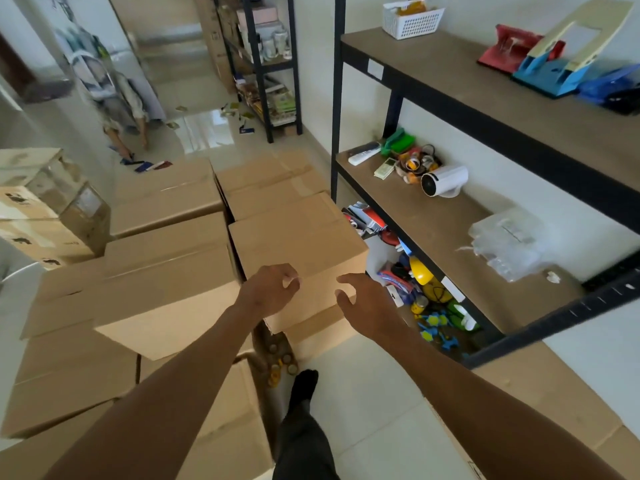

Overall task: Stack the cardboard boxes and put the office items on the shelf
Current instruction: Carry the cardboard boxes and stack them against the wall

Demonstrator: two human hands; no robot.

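- As both of your hands hover over the near edge of the cardboard box [298, 237] at the centre of the frame, neither holding anything, treat this as the moment to choose your grip.
- Your left hand [268, 289] has its fingers loosely curled with the thumb near the fingertips, empty; whether it touches the cardboard I cannot tell. Slide it to the box's left face, into the narrow gap beside the neighbouring box [166, 292].
- Your right hand [363, 303] is spread, fingers apart and reaching forward. Set it flat on the right face, which stands near the shelf [450, 237] post, so keep your knuckles clear of the frame.
- Mind your foot [304, 382], low in the frame, and the small bottles [280, 362] just beside it on the floor; step round them rather than back onto them.
- Lift with both palms pressing inward and low, since a taped box of this kind is likely to sag if held by the top flaps.
- Further up the frame, the rows of boxes [270, 181] offer flat tops to stack on; square the edges.
- Loose items on the floor at upper left [152, 166] belong on the shelf afterwards.
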